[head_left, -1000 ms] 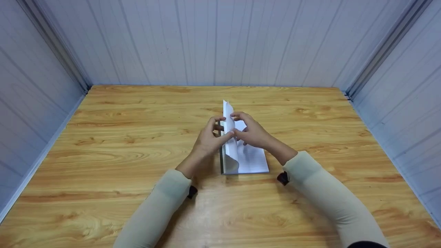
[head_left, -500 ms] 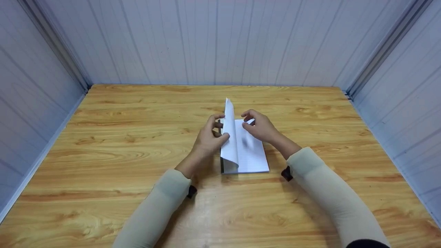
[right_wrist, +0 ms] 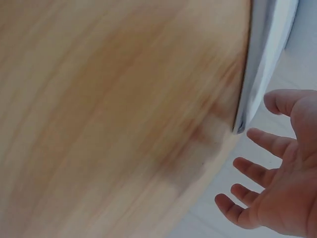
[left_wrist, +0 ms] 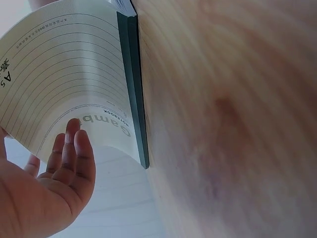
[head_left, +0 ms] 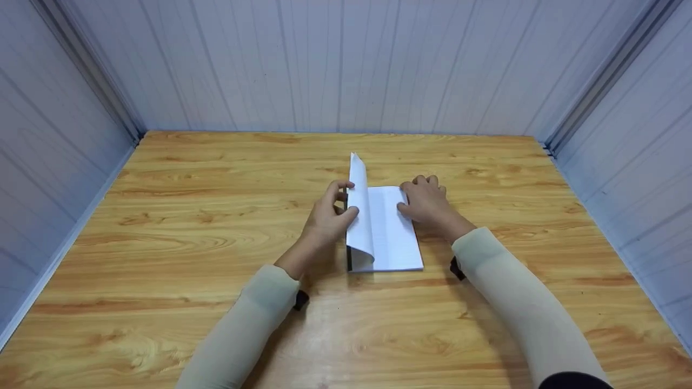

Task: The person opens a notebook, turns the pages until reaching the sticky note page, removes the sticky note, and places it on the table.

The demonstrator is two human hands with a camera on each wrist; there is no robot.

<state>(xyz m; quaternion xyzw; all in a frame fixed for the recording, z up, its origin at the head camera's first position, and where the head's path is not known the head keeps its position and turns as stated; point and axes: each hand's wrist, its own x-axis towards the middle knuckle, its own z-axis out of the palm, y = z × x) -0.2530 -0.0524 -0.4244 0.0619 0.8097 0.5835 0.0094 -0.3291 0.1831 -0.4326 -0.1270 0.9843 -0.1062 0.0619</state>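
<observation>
A notebook point(head_left: 392, 237) with a dark green spine point(left_wrist: 132, 84) lies open on the table, lined white paper showing. Its left-hand leaves point(head_left: 358, 216) stand up and curl. My left hand point(head_left: 328, 216) pinches these leaves, thumb on the near face and fingers behind. Printed lettering and ruled lines cover the leaf's back point(left_wrist: 74, 74) in the left wrist view, where several left fingers point(left_wrist: 69, 153) reach up beside it. My right hand point(head_left: 430, 205) is at the notebook's upper right edge, thumb at the page margin. The right wrist view shows its fingers point(right_wrist: 255, 171) spread near the notebook's corner.
The wood-grain table point(head_left: 216, 189) surrounds the notebook. A pale panelled wall point(head_left: 313, 65) rises behind it, with side walls point(head_left: 638, 140) at left and right. Dark wrist devices point(head_left: 301, 300) sit below both cuffs.
My right hand has let go of the raised leaves and moved right to the notebook's outer edge. My left hand keeps its hold on the leaves, nearly still.
</observation>
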